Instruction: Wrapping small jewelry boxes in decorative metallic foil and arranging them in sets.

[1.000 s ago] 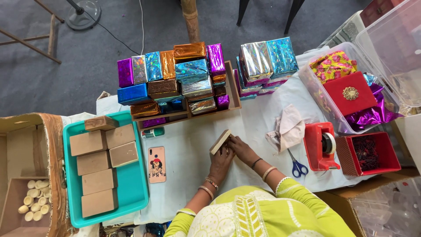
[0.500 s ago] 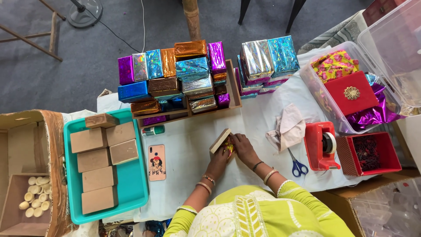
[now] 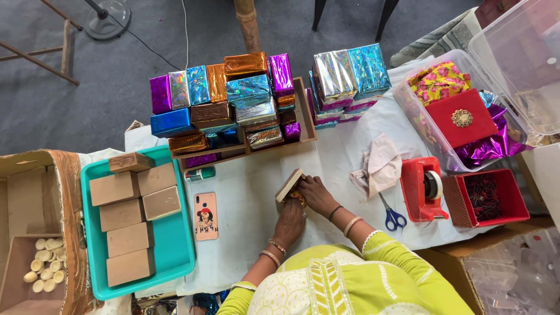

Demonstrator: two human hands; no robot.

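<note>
A small brown cardboard box (image 3: 290, 185) stands on the white table cover (image 3: 245, 233) right in front of me, its lid tilted up. My left hand (image 3: 289, 223) grips its near side from below. At the box's right side, the fingers of my right hand (image 3: 317, 195) are closed around something small and yellow-orange at the opening. Bangles circle both wrists. What lies inside the box is hidden.
A teal tray (image 3: 175, 256) of plain brown boxes sits left, a phone (image 3: 206, 216) beside it. Shiny foil-wrapped boxes (image 3: 233, 99) are stacked at the back. To the right lie a cloth (image 3: 379, 166), scissors (image 3: 394, 217), a red tape dispenser (image 3: 423, 189), a red box (image 3: 484, 198) and a clear bin (image 3: 461, 116).
Both hands stayed on the small brown box, shifting slightly as they work at its opening. The view has drifted a little.
</note>
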